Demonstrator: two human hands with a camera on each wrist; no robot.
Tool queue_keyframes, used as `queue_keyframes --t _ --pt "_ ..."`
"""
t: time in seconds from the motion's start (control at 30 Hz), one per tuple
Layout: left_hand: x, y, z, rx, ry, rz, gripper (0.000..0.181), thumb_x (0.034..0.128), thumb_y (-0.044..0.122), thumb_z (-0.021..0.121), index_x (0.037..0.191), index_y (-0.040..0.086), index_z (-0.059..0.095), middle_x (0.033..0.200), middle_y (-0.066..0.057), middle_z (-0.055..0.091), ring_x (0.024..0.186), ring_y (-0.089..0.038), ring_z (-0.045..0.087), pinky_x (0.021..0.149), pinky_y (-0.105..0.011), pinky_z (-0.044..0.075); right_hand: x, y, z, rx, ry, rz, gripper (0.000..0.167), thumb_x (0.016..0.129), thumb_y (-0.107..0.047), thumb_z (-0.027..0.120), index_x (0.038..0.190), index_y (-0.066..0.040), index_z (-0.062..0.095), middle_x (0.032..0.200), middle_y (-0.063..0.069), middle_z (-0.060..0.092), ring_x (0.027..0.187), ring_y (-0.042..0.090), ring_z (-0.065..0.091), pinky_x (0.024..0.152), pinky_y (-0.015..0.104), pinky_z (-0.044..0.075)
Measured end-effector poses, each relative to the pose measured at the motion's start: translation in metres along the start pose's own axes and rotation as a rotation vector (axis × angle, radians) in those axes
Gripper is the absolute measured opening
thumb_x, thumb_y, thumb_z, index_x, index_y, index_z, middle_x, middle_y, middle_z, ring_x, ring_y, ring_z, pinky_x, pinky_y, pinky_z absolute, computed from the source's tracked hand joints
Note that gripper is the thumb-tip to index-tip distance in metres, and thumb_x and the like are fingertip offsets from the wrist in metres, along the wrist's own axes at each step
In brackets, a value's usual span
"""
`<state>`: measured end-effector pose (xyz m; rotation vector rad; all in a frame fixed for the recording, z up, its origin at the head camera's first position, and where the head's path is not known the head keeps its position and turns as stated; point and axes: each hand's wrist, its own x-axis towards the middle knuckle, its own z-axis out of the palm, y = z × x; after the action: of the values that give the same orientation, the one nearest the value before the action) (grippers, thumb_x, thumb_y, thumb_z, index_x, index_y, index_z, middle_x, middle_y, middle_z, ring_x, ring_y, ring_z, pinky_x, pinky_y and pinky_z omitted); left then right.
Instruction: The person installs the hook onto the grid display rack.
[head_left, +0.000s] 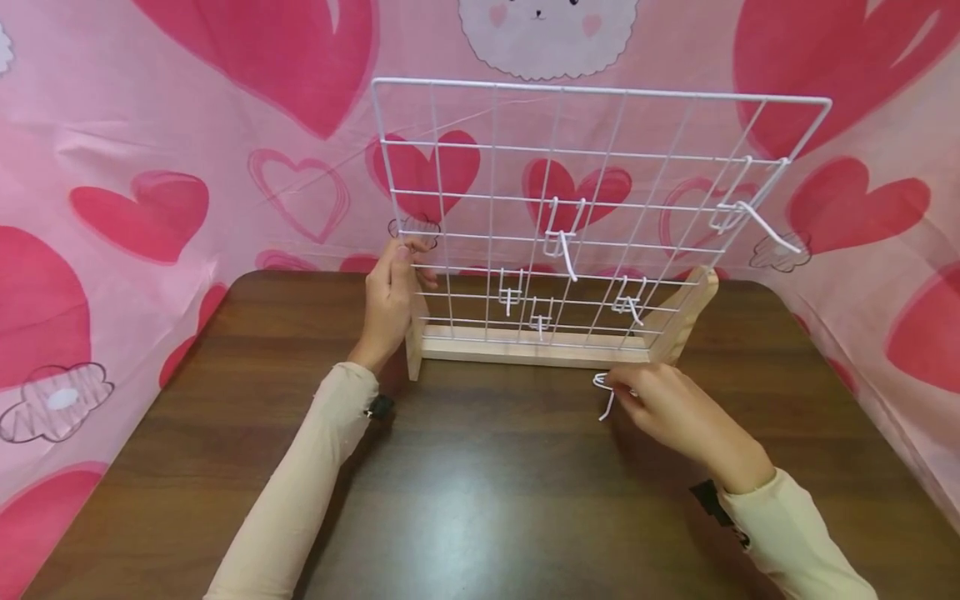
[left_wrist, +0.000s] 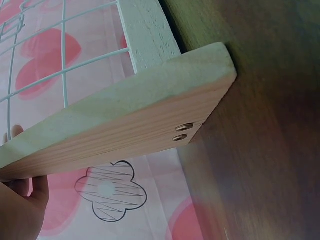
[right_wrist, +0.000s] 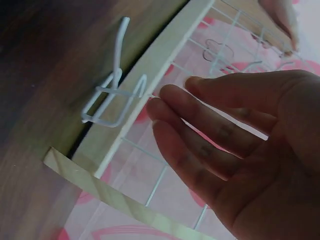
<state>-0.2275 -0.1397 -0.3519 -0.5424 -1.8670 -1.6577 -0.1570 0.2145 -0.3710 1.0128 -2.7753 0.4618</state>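
Observation:
A white wire grid rack [head_left: 525, 196] leans back in a pale wooden stand on the table. My left hand [head_left: 390, 287] grips the stand's left side piece [left_wrist: 150, 107], with fingers wrapped to the grid side. Near the stand's front right corner, my right hand [head_left: 663, 408] has its fingers loosely bent, nothing between them in the right wrist view. Just beyond its fingertips [right_wrist: 162, 120] is a white wire hook [right_wrist: 112, 97]; a narrow gap shows between them. Whether this hook rests on the table is unclear. Several other hooks hang on the grid, one [head_left: 562, 237] near its middle.
The dark wooden table [head_left: 450, 500] extends in front of the stand. A pink cloth [head_left: 187, 100] with hearts hangs behind and at both sides. One hook [head_left: 757, 221] sticks out at the grid's right edge. The stand's right side piece [head_left: 686, 317] rises beyond my right hand.

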Motion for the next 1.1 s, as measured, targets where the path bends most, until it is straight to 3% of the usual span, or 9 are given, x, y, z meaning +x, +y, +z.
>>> queue_keyframes --t 0.1,0.2,0.33,0.5,0.63,0.87,1.1 --pt "0.0 0.001 0.0 -0.004 -0.002 -0.003 0.028 0.1064 0.004 0.034 0.112 -0.011 0.056 0.095 -0.021 0.063 0.073 -0.025 0.064 0.067 -0.033 0.06 -0.001 0.005 0.001 -0.004 -0.003 0.021 0.019 0.082 0.006 0.067 0.08 -0.013 0.067 0.066 -0.009 0.053 0.06 0.008 0.046 0.054 0.033 0.046" --pt "0.001 0.002 0.001 -0.011 -0.008 0.0 0.028 0.1066 0.004 0.034 0.112 -0.011 0.056 0.093 -0.025 0.062 0.073 -0.022 0.064 0.068 -0.048 0.06 -0.002 0.012 0.0 -0.011 -0.018 0.064 0.02 0.082 0.008 0.066 0.08 -0.013 0.067 0.066 -0.008 0.052 0.06 0.01 0.044 0.053 0.032 0.043" --pt "0.001 0.002 0.001 -0.017 -0.009 0.002 0.028 0.1066 0.004 0.033 0.112 -0.012 0.055 0.089 -0.021 0.062 0.073 -0.023 0.064 0.069 -0.063 0.055 -0.004 0.023 0.002 0.002 -0.06 0.109 0.023 0.078 0.011 0.065 0.086 -0.01 0.069 0.071 -0.005 0.058 0.063 0.013 0.048 0.055 0.034 0.045" --pt "0.002 0.002 0.001 -0.014 -0.006 0.013 0.028 0.1068 0.004 0.033 0.112 -0.012 0.056 0.088 -0.014 0.063 0.073 -0.033 0.064 0.068 -0.055 0.058 -0.005 0.031 0.011 0.039 -0.125 0.106 0.022 0.077 0.008 0.071 0.093 -0.006 0.07 0.077 -0.001 0.063 0.068 0.014 0.054 0.059 0.038 0.05" --pt "0.001 0.001 0.0 -0.012 -0.01 0.02 0.028 0.1068 0.004 0.033 0.112 -0.013 0.055 0.09 -0.021 0.062 0.073 -0.037 0.063 0.067 -0.045 0.06 -0.003 0.03 0.019 0.048 -0.111 0.085 0.021 0.078 0.006 0.074 0.097 -0.002 0.07 0.083 0.002 0.067 0.073 0.016 0.06 0.065 0.042 0.055" --pt "0.001 0.0 0.0 -0.017 -0.006 0.01 0.027 0.1067 0.005 0.034 0.112 -0.012 0.055 0.089 -0.028 0.06 0.073 -0.038 0.062 0.068 -0.061 0.056 0.0 0.022 0.025 0.057 -0.079 0.034 0.019 0.077 0.01 0.071 0.083 -0.007 0.067 0.07 -0.005 0.058 0.064 0.009 0.051 0.056 0.031 0.047" --pt "0.0 -0.002 -0.001 -0.011 -0.009 0.005 0.029 0.1073 0.007 0.034 0.113 -0.012 0.055 0.09 -0.033 0.06 0.075 -0.04 0.062 0.069 -0.061 0.055 0.0 0.021 0.025 0.18 -0.121 0.026 0.01 0.086 0.004 0.07 0.087 -0.006 0.072 0.071 -0.009 0.062 0.063 0.001 0.048 0.056 0.024 0.047"
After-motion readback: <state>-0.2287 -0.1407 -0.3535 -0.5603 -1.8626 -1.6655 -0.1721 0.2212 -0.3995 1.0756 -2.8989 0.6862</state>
